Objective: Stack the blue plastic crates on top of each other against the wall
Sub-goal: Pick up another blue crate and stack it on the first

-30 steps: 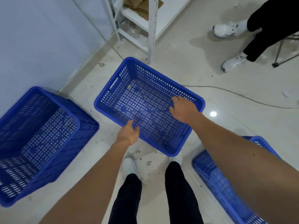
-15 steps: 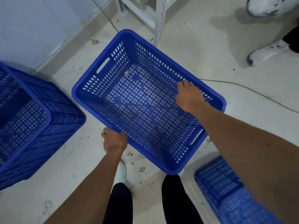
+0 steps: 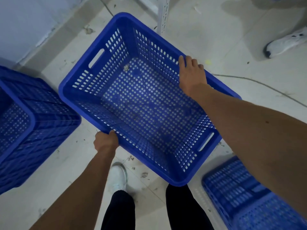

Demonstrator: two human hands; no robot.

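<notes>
An empty blue perforated crate (image 3: 116, 55) fills the middle of the head view, held above the floor between both hands. My left hand (image 3: 106, 142) grips its near long rim from outside. My right hand (image 3: 191, 75) is closed over the far long rim. A second blue crate (image 3: 41, 117) stands at the left near the wall (image 3: 25, 22). At the bottom right a third blue crate (image 3: 240, 196) lies partly behind my right forearm.
A white metal shelf leg (image 3: 162, 15) stands just beyond the held crate. Another person's white shoe (image 3: 285, 42) is at the upper right. A thin cable (image 3: 259, 83) runs across the pale floor. My own legs and a white shoe (image 3: 118, 176) are below the crate.
Both hands took hold of the crate's long rims and raised it off the floor toward me. The view has tilted downward, and the crate now looks larger.
</notes>
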